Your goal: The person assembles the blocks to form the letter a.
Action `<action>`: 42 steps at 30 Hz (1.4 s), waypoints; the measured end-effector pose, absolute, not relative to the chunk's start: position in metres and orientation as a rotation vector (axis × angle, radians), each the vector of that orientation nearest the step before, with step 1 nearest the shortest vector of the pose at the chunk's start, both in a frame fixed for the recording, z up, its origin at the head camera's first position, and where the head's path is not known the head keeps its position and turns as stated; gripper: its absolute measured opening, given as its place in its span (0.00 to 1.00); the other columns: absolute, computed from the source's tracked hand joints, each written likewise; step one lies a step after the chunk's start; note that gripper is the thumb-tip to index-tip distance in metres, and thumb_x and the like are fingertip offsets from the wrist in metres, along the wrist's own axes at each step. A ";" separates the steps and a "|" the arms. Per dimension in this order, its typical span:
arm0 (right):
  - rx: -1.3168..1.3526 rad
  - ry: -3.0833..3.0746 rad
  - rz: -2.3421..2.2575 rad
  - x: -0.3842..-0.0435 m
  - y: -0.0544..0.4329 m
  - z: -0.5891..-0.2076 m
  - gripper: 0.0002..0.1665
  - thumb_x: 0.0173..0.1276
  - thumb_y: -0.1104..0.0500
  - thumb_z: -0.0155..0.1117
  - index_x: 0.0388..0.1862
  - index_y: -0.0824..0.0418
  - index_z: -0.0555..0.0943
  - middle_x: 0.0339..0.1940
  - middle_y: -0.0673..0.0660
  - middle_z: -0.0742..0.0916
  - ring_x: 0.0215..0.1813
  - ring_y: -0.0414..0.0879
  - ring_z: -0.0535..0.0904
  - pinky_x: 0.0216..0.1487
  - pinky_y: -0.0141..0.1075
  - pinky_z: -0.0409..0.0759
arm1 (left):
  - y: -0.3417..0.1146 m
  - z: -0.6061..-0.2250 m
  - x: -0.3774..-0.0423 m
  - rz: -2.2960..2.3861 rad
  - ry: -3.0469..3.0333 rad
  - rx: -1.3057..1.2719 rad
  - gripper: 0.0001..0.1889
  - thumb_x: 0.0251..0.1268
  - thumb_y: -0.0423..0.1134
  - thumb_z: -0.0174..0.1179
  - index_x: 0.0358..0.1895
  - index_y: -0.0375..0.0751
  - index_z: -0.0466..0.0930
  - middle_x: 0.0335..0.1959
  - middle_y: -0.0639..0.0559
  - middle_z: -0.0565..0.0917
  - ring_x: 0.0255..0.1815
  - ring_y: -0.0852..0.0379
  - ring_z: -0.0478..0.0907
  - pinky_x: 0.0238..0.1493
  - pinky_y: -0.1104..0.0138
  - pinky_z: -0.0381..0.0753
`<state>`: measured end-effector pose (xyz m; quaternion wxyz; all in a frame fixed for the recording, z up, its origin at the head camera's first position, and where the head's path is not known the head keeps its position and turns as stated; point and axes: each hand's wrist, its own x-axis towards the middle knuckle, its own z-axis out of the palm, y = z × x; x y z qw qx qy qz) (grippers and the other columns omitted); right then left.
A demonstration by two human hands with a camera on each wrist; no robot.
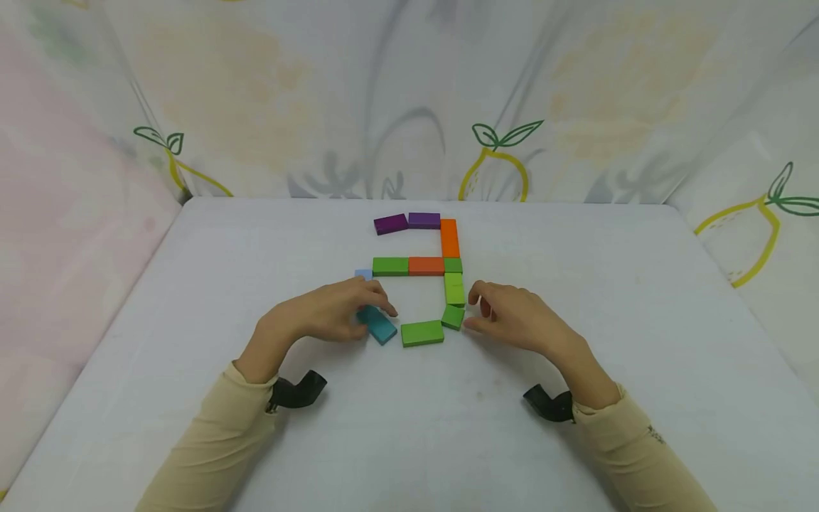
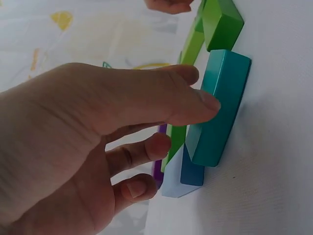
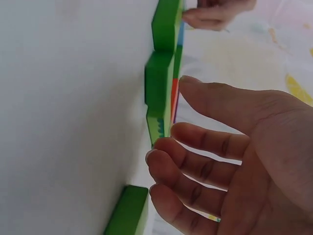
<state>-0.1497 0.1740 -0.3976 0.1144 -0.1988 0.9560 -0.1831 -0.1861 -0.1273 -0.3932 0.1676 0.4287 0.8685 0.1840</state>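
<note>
Flat coloured blocks lie in a connected, angular figure on the table. My left hand [image 1: 335,309] is over a teal block [image 1: 382,327], its thumb [image 2: 208,105] at the block's face and its other fingers spread. Whether the thumb touches is hard to tell. A light-blue block [image 1: 363,274] beyond is partly hidden by that hand. My right hand [image 1: 518,316] hovers, fingers loosely bent and holding nothing, just right of a small tilted green block [image 1: 453,317]. Between the hands lies a longer green block [image 1: 422,333], and a lime block [image 1: 454,289] stands above the tilted one.
Further back are a green block [image 1: 390,267], a red-orange block [image 1: 426,266], a small green block [image 1: 453,265], an orange block [image 1: 450,238], a violet block [image 1: 424,220] and a dark purple block [image 1: 391,224]. Patterned cloth [image 1: 409,99] hangs behind the white table [image 1: 409,441].
</note>
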 end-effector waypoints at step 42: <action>-0.451 2.751 -0.532 -0.157 0.211 -0.384 0.22 0.63 0.51 0.63 0.51 0.62 0.73 0.38 0.55 0.80 0.35 0.44 0.75 0.38 0.38 0.74 | -0.153 -0.434 -0.221 1.028 2.760 0.949 0.18 0.67 0.38 0.57 0.60 0.43 0.74 0.54 0.46 0.74 0.40 0.56 0.72 0.40 0.64 0.72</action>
